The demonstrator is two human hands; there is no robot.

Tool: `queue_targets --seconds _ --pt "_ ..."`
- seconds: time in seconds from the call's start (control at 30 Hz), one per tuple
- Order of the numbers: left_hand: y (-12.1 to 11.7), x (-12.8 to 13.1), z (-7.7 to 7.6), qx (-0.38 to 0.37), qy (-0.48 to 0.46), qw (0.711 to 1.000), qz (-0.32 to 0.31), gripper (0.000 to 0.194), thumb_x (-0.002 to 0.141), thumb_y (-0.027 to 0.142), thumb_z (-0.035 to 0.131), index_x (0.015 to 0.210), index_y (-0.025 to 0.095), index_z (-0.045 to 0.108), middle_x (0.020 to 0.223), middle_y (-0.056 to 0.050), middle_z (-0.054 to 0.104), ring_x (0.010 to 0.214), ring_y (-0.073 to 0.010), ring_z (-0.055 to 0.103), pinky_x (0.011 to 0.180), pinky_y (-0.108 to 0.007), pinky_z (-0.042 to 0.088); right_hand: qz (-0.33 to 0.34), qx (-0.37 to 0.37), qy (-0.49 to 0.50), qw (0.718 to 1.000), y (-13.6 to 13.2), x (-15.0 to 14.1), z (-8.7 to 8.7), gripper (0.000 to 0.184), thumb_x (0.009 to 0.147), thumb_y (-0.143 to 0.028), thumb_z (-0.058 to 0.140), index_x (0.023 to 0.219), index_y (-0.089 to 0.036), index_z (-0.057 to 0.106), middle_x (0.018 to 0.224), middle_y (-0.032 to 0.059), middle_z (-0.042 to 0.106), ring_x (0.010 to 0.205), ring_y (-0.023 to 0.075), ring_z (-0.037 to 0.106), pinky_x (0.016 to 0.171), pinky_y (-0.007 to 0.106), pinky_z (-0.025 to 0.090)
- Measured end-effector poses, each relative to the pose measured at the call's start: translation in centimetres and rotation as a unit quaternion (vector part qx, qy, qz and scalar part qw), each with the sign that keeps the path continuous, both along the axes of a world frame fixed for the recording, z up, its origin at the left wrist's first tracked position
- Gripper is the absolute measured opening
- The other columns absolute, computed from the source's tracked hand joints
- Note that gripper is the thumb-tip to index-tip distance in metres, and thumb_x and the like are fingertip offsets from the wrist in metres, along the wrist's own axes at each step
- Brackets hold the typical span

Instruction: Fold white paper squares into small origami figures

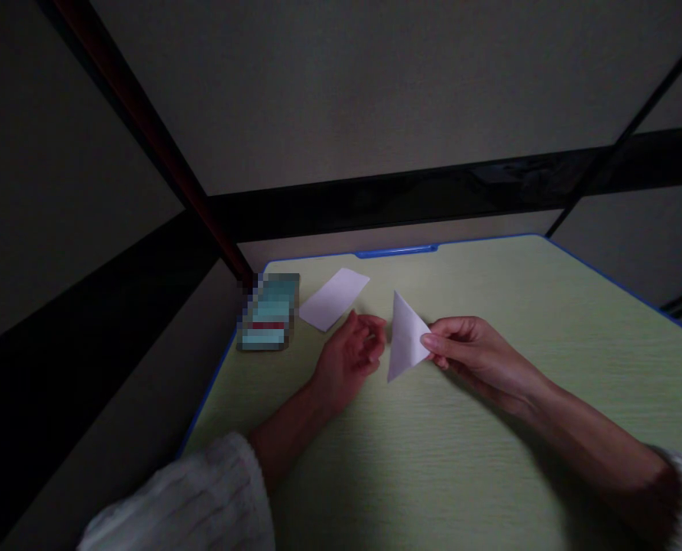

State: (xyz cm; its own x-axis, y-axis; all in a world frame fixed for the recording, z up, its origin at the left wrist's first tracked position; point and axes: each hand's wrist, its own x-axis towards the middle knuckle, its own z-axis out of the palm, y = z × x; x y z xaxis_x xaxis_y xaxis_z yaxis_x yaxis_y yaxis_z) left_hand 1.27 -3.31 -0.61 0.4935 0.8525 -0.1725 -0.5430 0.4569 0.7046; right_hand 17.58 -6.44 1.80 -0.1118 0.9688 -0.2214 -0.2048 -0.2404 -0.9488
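A small white piece of paper (pixel 408 339), folded into a triangle, is held above the table. My right hand (pixel 461 344) pinches its right corner, thumb on the near face and fingers behind. To the left of the paper, my left hand (pixel 353 353) is open with loosely curled fingers. It appears to hold nothing, and a small gap separates its fingertips from the triangle's left edge. Beyond that hand, a second white sheet (pixel 334 298), four-sided and flat, lies on the table.
A phone-like device (pixel 269 312), blurred by pixels, lies at the table's left edge. The pale green table (pixel 432 474) has a blue rim and a blue handle-like strip (pixel 398 251) at its far side. Behind it rise panels with a dark band (pixel 375 203).
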Motion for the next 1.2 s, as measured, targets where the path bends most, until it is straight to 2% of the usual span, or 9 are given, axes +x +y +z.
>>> queue_targets --seconds 0.1,0.17,0.27,0.37,0.53,0.67,0.8,1.03,1.2 --pt "0.2 -0.4 0.4 -0.015 -0.041 0.999 0.018 0.034 0.065 0.043 0.056 0.076 0.011 0.058 0.064 -0.002 0.05 0.045 -0.0049 0.037 0.033 -0.014 0.016 -0.023 -0.003 0.009 1.0 0.0 -0.1 0.1 0.021 0.047 -0.028 0.076 0.045 -0.015 0.06 0.041 -0.0044 0.051 0.041 0.0032 0.038 0.042 0.02 0.024" --pt "0.1 -0.3 0.4 0.001 -0.03 0.999 0.029 0.034 0.063 0.042 0.058 0.078 0.011 0.056 0.068 -0.002 0.05 0.047 -0.005 0.036 0.034 -0.014 0.017 -0.025 0.0 0.011 1.0 0.0 -0.1 0.0 0.022 0.047 -0.028 0.076 0.044 -0.015 0.059 0.041 -0.0045 0.05 0.04 0.0033 0.037 0.042 0.02 0.023" --pt "-0.3 0.2 0.0 0.102 0.046 0.992 0.054 0.033 0.058 0.036 0.066 0.08 0.015 0.053 0.076 0.0 0.051 0.047 -0.0029 0.035 0.035 -0.014 0.017 -0.021 0.008 0.009 1.0 0.0 -0.1 -0.1 0.023 0.049 -0.027 0.075 0.044 -0.015 0.056 0.04 -0.0052 0.048 0.04 0.0033 0.036 0.042 0.021 0.022" --pt "-0.8 0.7 -0.6 0.217 0.147 0.964 0.039 0.04 0.048 0.023 0.074 0.078 0.017 0.049 0.083 0.001 0.051 0.051 -0.0025 0.039 0.04 -0.014 0.027 -0.016 0.022 -0.003 1.0 -0.1 -0.1 -0.2 0.025 0.049 -0.025 0.075 0.043 -0.015 0.054 0.039 -0.0058 0.047 0.039 0.0033 0.034 0.042 0.021 0.019" --pt "-1.1 0.9 -0.7 0.261 0.22 0.94 0.019 0.04 0.047 0.019 0.074 0.073 0.017 0.044 0.087 -0.001 0.053 0.053 -0.0034 0.042 0.044 -0.016 0.032 0.009 0.032 -0.021 0.999 -0.1 -0.2 -0.4 0.028 0.053 -0.03 0.073 0.044 -0.015 0.051 0.038 -0.0059 0.045 0.04 0.0043 0.034 0.043 0.022 0.018" --pt "-1.0 0.9 -0.4 0.245 0.222 0.943 0.028 0.035 0.05 0.022 0.072 0.074 0.016 0.047 0.079 0.001 0.054 0.052 -0.0038 0.043 0.044 -0.016 0.031 0.009 0.036 -0.022 0.999 0.0 -0.2 -0.4 0.029 0.052 -0.033 0.073 0.044 -0.015 0.052 0.039 -0.0056 0.046 0.04 0.0043 0.034 0.043 0.022 0.018" --pt "-0.8 0.7 -0.5 0.196 0.18 0.963 0.035 0.033 0.055 0.028 0.07 0.078 0.017 0.051 0.064 0.004 0.05 0.045 -0.0028 0.039 0.036 -0.014 0.024 -0.004 0.037 -0.015 0.999 0.1 -0.2 -0.4 0.029 0.051 -0.033 0.074 0.044 -0.015 0.052 0.04 -0.0056 0.047 0.04 0.0039 0.035 0.043 0.022 0.019" --pt "-0.6 0.8 -0.6 0.094 0.144 0.983 0.07 0.042 0.053 0.045 0.068 0.081 0.018 0.053 0.061 0.005 0.048 0.041 -0.0025 0.036 0.035 -0.015 0.022 -0.034 0.024 -0.025 0.999 0.1 -0.1 -0.3 0.028 0.052 -0.031 0.073 0.045 -0.015 0.051 0.041 -0.0062 0.046 0.041 0.0041 0.035 0.044 0.022 0.022" --pt "-0.6 0.6 -0.5 0.028 0.122 0.989 0.085 0.04 0.053 0.047 0.068 0.076 0.019 0.051 0.056 0.006 0.042 0.045 -0.0035 0.038 0.04 -0.014 0.026 -0.026 0.025 -0.04 0.999 0.1 0.0 -0.5 0.027 0.055 -0.029 0.071 0.046 -0.015 0.051 0.044 -0.0055 0.048 0.043 0.0042 0.036 0.045 0.022 0.024"
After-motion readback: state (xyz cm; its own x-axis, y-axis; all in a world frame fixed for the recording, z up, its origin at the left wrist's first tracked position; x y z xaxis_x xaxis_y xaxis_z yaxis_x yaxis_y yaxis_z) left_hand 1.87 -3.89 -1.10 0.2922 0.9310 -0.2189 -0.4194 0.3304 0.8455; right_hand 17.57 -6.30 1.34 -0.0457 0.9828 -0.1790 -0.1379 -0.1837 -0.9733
